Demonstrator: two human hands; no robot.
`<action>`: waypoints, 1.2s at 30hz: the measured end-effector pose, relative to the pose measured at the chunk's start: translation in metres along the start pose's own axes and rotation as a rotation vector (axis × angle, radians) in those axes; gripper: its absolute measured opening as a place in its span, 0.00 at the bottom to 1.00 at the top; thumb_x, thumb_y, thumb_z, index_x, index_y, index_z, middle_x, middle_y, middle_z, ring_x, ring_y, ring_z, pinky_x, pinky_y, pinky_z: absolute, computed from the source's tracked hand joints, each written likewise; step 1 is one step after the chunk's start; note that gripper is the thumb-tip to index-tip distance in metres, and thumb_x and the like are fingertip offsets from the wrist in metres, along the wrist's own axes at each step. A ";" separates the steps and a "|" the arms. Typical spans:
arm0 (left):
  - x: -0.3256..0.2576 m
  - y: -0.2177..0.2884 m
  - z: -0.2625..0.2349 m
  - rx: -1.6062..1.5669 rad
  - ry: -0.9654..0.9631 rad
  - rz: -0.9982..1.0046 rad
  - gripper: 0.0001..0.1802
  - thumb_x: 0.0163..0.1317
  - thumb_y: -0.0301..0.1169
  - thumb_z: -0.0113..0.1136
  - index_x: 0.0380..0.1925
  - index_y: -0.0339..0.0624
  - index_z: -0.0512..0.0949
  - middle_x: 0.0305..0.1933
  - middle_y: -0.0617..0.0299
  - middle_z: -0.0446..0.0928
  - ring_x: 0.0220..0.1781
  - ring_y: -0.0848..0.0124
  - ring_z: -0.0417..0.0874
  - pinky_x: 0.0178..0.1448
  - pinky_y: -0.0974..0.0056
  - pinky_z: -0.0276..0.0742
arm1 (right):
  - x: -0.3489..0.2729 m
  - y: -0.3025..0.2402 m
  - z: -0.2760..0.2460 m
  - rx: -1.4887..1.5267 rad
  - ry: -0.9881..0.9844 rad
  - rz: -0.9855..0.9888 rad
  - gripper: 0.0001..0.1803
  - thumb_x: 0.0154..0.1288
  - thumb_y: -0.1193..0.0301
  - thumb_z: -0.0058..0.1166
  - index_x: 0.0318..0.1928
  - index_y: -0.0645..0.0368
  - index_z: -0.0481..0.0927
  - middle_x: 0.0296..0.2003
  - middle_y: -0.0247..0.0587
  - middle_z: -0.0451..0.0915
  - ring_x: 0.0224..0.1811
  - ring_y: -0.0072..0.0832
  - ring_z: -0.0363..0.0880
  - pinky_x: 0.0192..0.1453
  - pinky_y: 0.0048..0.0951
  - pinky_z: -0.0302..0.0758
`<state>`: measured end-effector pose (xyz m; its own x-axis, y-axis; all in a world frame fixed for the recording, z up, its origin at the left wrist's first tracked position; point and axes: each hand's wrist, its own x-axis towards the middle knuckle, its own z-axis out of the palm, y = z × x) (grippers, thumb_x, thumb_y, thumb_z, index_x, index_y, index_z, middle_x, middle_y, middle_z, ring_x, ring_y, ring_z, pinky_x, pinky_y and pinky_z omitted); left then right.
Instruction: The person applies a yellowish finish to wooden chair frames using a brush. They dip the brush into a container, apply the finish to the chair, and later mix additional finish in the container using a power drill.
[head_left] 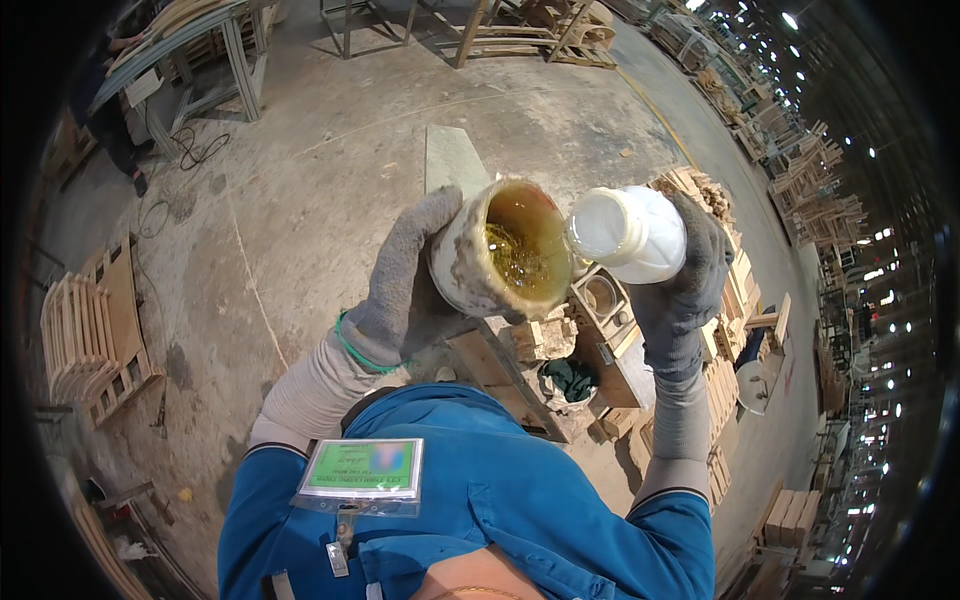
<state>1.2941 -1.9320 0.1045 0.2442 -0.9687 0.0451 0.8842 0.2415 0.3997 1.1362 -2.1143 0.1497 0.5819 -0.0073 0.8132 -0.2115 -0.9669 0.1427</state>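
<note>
My left hand (402, 262), in a grey glove, is wrapped round a crusted, pale round pot (462, 262). Its mouth faces me, and a glossy yellow-amber liquid (515, 258) shows inside. In my gloved right hand (690, 290) is a white plastic bottle (658, 238), tipped sideways so that its open neck meets or nearly meets the pot's right rim. Whether anything flows from the neck I cannot tell. Both hands are raised in front of my chest, above the floor.
Below the pot stands a wooden box (612, 345) with round items in it, beside a bucket (568, 385) holding dark cloth. Stacked wooden pieces (735, 290) line the right. Slatted wooden parts (85, 340) lie at left. A person (115, 130) stands by a far-left workbench (180, 50).
</note>
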 end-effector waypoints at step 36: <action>0.117 -0.067 -0.004 0.081 0.210 0.203 0.34 0.66 0.55 0.36 0.62 0.40 0.58 0.62 0.44 0.61 0.62 0.49 0.66 0.61 0.38 0.68 | -0.093 0.180 0.031 0.803 -0.558 0.604 0.39 0.39 0.70 0.73 0.55 0.55 0.70 0.49 0.38 0.77 0.53 0.31 0.74 0.59 0.32 0.70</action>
<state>1.2646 -2.0610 0.0794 0.4975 -0.8657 -0.0554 0.7761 0.4156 0.4743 1.0688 -2.2954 0.0823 0.8651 -0.4434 0.2344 -0.1297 -0.6493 -0.7494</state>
